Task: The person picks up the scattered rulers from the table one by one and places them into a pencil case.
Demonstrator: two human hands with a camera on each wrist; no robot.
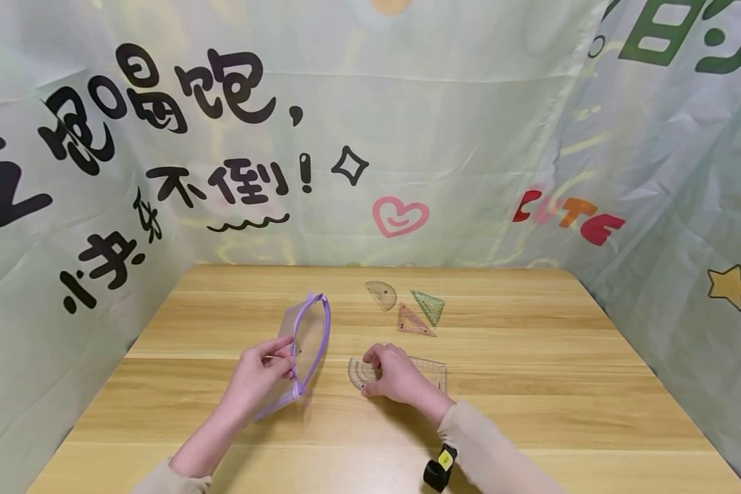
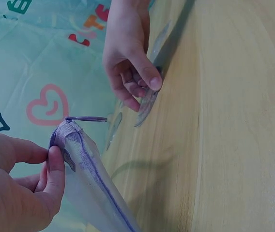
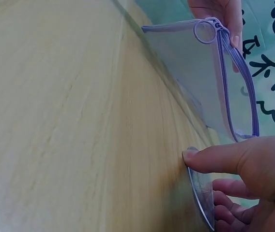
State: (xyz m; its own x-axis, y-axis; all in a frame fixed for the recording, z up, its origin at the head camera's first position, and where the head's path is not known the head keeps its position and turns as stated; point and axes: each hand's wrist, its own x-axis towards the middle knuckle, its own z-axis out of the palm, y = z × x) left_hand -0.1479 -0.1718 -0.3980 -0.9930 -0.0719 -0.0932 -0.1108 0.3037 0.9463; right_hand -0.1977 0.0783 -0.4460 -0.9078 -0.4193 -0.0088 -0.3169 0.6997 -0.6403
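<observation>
On the left of the head view, a clear zip pouch with purple trim has its mouth spread apart. My left hand pinches the pouch's zipped edge between thumb and fingers. A ring-shaped zip pull shows in the right wrist view. To the pouch's right, my right hand grips a clear plastic ruler with a rounded protractor end, thumb on its near edge. The hand covers the ruler's middle. In the right wrist view the ruler stands tilted against the curled fingers.
Farther back on the wooden table lie a clear semicircular protractor, a reddish set square and a green set square. A black and yellow tape measure sits beside the right sleeve. Printed cloth hangs around the table.
</observation>
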